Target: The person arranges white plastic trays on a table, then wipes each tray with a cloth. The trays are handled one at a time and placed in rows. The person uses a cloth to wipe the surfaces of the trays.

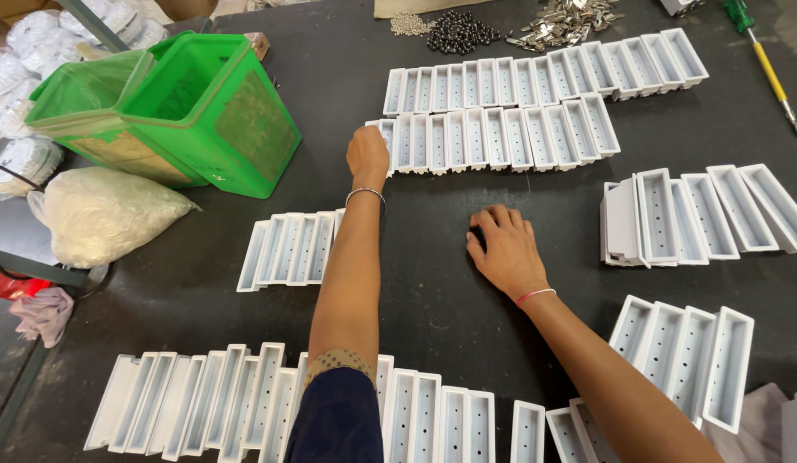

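The left hand (pixel 368 156) reaches to the near row of white trays (pixel 501 137), its fingers curled on the end tray (pixel 386 135) (the grip itself is hidden). The right hand (pixel 505 250) lies flat on the dark surface (pixel 416 283), fingers pressed together over something small and dark. Green bins (pixel 201 111) stand at left.

L wrist (pixel 365 195): metal bangle | R wrist (pixel 534 296): pink thread band | slv: dark blue, patterned hem
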A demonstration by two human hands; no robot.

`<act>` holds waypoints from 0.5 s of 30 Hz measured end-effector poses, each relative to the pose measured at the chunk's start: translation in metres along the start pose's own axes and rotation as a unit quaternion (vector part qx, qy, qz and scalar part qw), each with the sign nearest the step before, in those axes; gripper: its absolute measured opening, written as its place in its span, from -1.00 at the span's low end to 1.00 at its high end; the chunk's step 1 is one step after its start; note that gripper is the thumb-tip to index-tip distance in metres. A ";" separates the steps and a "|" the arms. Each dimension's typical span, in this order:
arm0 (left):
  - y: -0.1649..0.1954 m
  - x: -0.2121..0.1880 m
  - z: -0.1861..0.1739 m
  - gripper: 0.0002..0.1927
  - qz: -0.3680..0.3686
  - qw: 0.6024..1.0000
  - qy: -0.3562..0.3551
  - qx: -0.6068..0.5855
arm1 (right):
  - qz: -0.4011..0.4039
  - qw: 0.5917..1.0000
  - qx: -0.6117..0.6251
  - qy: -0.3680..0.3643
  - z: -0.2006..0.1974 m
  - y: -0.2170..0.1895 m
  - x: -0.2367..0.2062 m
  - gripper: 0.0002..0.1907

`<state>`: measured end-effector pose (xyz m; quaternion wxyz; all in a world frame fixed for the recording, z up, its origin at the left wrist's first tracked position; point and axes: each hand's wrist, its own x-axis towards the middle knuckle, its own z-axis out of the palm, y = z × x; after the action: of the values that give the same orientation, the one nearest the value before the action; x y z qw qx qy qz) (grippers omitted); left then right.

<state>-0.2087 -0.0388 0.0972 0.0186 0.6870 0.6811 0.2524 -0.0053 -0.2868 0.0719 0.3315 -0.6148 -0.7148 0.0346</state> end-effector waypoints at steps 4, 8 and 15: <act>-0.006 0.006 0.002 -0.85 0.017 1.000 0.006 -0.014 | -0.001 1.000 -0.001 0.004 -0.001 -0.002 0.001 -0.77; -0.004 0.009 0.003 -0.88 0.036 0.998 0.041 -0.019 | 0.005 1.000 0.009 -0.003 -0.004 -0.003 0.002 -0.77; -0.010 0.002 -0.004 -0.89 0.073 0.995 0.052 -0.041 | 0.008 1.000 0.008 -0.009 -0.004 -0.001 0.004 -0.77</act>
<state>-0.2195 -0.0371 0.0978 -0.0071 0.7199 0.6179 0.3159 -0.0043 -0.2850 0.0770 0.3300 -0.6177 -0.7122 0.0486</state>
